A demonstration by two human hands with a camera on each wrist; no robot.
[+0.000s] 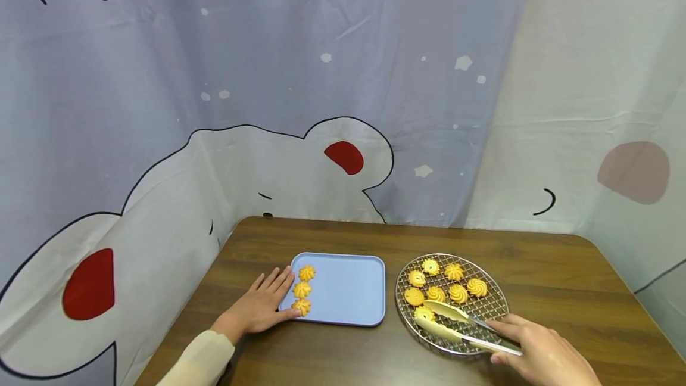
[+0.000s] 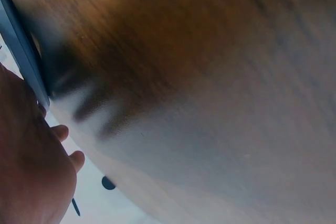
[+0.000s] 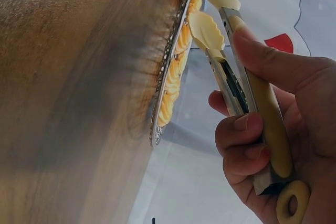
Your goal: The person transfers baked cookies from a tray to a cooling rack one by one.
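My left hand [image 1: 261, 306] rests with fingers spread at the left edge of a light blue tray [image 1: 348, 290]. On that side of the tray stand 3 piped butter cookies [image 1: 302, 289] in a column, the nearest one close to my thumb. With curled fingers and thumb, my right hand [image 3: 310, 108] grips a pair of tongs [image 3: 272, 124] with cream-coloured tips. Those tips lie spread over a round wire rack [image 1: 495, 304], on either side of a cookie [image 1: 425, 313] at its near left. Whether they touch that cookie, I cannot tell.
Several more cookies [image 1: 458, 293] sit on the rack, mostly in its far and left parts. Tray and rack stand side by side on a brown wooden table [image 1: 332, 353]. A printed curtain [image 1: 429, 106] hangs behind the table and along its sides.
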